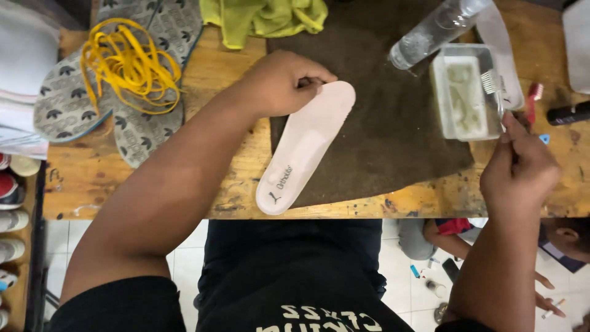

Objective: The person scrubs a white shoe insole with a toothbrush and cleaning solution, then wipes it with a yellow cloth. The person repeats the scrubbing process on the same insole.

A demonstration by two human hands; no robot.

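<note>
A worn, stained wooden table [246, 184] is seen. Below its near edge, white floor tiles [405, 289] are visible; at its left, shelving [24, 246] is stacked with shoes.

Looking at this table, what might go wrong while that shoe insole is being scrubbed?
1. The white insole juts past the table edge, pinned only at its far end by the left hand; it might tip off.
2. The right hand dips a brush into the plastic tub; drips could wet the wood.
3. The clear bottle lying beside the tub could roll.
</note>
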